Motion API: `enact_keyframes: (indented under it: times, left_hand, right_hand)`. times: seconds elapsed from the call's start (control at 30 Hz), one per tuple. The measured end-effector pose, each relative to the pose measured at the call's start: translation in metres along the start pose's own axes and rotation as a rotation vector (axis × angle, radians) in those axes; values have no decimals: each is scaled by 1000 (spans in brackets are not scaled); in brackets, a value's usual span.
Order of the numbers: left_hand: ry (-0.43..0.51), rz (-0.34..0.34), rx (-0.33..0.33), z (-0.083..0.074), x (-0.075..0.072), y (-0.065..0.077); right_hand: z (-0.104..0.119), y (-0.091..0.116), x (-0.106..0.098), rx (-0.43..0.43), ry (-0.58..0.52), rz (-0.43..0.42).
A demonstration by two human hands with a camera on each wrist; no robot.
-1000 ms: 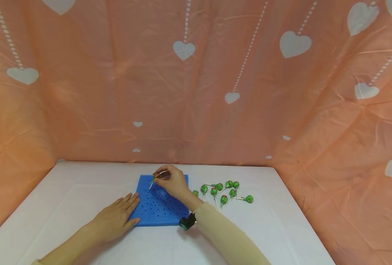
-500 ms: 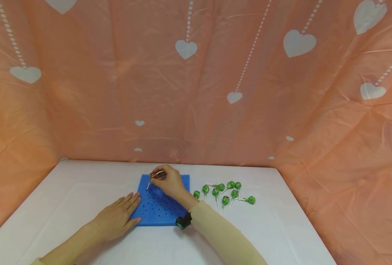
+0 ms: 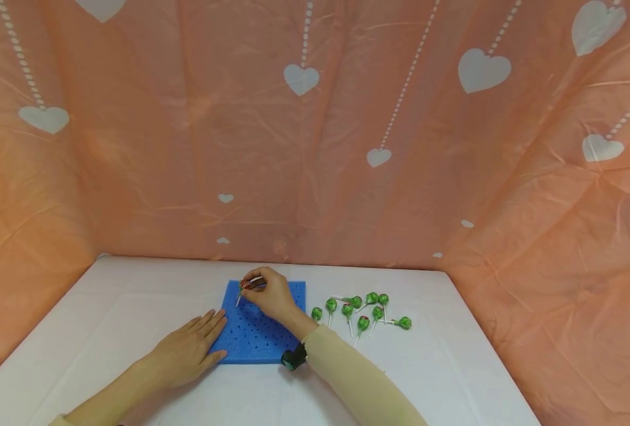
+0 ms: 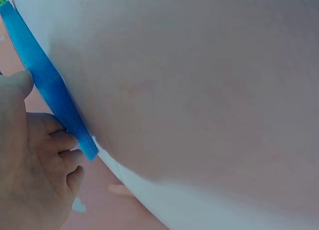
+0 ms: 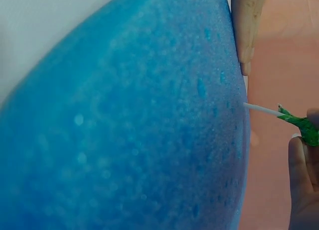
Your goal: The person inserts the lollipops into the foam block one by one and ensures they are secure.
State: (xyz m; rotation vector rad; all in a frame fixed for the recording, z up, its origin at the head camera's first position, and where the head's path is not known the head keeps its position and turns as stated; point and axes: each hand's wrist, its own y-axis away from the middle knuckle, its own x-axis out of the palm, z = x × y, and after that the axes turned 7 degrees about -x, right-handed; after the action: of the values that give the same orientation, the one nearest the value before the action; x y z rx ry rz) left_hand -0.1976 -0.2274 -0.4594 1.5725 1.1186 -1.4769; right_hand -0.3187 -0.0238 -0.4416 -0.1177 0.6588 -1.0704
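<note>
A blue foam board [image 3: 261,343] dotted with small holes lies on the white table. Over its far left part, my right hand [image 3: 274,299] pinches a lollipop [image 3: 242,286] by its wrapped head between thumb and fingers. The white stick points down at the board; in the right wrist view the lollipop's green wrapper [image 5: 294,119] shows, and the stick's tip meets the board's surface, though whether it is inside a hole I cannot tell. My left hand [image 3: 187,352] lies flat with its fingers extended, fingertips and thumb touching the board's left edge, as the left wrist view also shows.
Several green-wrapped lollipops [image 3: 363,323] lie loose on the table, right of the board. A black wrist camera [image 3: 294,357] sits on the right wrist above the board's near right corner. An orange curtain [image 3: 272,148] with white hearts stands behind and at both sides.
My right hand has moved slightly left with the lollipop and lowered its stick toward the board, then nearly stopped. The left hand stays at the board's edge.
</note>
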Motion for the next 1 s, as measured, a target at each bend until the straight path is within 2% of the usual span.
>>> enact_keyframes:
  times: [0.33, 0.5, 0.7, 0.83, 1.0]
  left_hand:
    - [6, 3, 6, -2, -2, 0]
    - [0, -1, 7, -2, -1, 0]
    - [6, 9, 3, -1, 0, 0]
    - [6, 14, 5, -1, 0, 0]
    - [8, 13, 5, -1, -2, -1]
  right_hand:
    - [-3, 1, 0, -34, 43, -3]
    - [-4, 1, 2, -20, 63, -6]
    - [-6, 1, 6, 23, 101, 57]
    - [-2, 1, 8, 10, 110, 91]
    - [1, 1, 8, -7, 121, 92]
